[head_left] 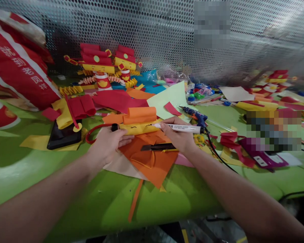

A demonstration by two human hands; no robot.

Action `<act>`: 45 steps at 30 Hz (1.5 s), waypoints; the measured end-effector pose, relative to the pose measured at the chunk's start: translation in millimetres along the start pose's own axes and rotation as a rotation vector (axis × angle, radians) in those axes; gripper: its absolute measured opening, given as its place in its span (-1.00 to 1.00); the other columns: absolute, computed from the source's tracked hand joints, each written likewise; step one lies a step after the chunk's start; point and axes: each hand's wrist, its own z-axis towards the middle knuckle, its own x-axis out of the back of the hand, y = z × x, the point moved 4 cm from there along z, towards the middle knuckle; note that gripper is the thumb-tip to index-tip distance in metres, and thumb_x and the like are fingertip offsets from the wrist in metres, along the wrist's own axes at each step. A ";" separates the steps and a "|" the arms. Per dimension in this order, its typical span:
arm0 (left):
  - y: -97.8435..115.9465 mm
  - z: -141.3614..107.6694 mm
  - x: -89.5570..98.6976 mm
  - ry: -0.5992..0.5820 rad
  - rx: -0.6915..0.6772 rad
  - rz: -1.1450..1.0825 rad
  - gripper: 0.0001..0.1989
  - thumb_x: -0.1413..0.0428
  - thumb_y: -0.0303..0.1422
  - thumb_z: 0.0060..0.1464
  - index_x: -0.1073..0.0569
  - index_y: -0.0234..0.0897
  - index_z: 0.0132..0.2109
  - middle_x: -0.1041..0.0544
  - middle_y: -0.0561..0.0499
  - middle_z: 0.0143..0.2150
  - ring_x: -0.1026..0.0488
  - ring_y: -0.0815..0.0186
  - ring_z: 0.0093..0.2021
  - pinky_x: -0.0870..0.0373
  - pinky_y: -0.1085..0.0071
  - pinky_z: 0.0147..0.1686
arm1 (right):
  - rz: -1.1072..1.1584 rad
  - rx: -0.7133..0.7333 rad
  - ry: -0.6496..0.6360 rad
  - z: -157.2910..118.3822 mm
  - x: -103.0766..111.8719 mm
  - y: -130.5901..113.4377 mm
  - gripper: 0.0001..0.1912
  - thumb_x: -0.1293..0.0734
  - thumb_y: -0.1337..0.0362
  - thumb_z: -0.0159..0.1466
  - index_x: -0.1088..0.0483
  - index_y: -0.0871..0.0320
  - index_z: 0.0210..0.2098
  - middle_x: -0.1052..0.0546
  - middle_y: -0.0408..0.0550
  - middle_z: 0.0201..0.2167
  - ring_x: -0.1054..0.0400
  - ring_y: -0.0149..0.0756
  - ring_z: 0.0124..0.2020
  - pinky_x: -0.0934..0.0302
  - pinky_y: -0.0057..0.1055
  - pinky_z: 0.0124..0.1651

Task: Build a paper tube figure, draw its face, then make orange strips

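Note:
My right hand (178, 136) is closed around a white marker (184, 128), its tip at the right end of a yellow paper strip (140, 128). Drawn on that strip are black curved eye marks, and a rolled orange paper piece (139, 115) rises above it. My left hand (107, 143) pinches the strip's left end, with a black marker cap (115, 127) beside the thumb and forefinger. Below both hands a utility knife (160, 147) lies on orange paper (158, 172). Whether my left fingers also grip the cap, I cannot tell.
Finished paper figures (97, 64) stand by the perforated metal wall (154, 30). A phone (63, 136) lies left, near a red bag (22, 64). On the right are a glue gun (196, 116) with a black cord, paper scraps and a purple packet (260, 155).

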 end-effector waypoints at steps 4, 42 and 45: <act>0.9 0.1 -0.3 0.000 0.004 0.016 -0.90 -0.09 -0.55 -0.02 -0.44 -0.36 -0.29 -0.58 -0.09 -0.45 -0.58 0.21 -0.35 -0.52 0.41 -0.29 | -0.013 -0.014 0.014 -0.1 0.6 0.0 -0.72 -0.36 0.03 0.08 -0.38 0.14 -0.48 -0.38 -0.19 -0.66 -0.15 -0.47 -0.63 -0.03 -0.48 -0.61; 1.3 -2.6 -0.4 0.010 0.004 0.007 -0.91 -0.11 -0.55 -0.04 -0.44 -0.36 -0.32 -0.56 -0.10 -0.48 -0.58 0.18 -0.36 -0.50 0.33 -0.22 | -0.037 -0.019 0.020 0.9 0.9 -1.4 -0.77 -0.35 0.08 0.07 -0.36 0.12 -0.51 -0.36 -0.21 -0.69 -0.14 -0.46 -0.63 -0.03 -0.49 -0.60; 2.0 -2.8 -0.9 0.007 0.011 0.012 -0.92 -0.10 -0.55 -0.02 -0.43 -0.35 -0.32 -0.57 -0.11 -0.48 -0.58 0.16 -0.33 -0.50 0.33 -0.23 | -0.027 -0.002 0.022 -0.4 2.4 -1.9 -0.76 -0.34 0.07 0.10 -0.38 0.13 -0.48 -0.36 -0.21 -0.69 -0.13 -0.47 -0.65 -0.03 -0.48 -0.60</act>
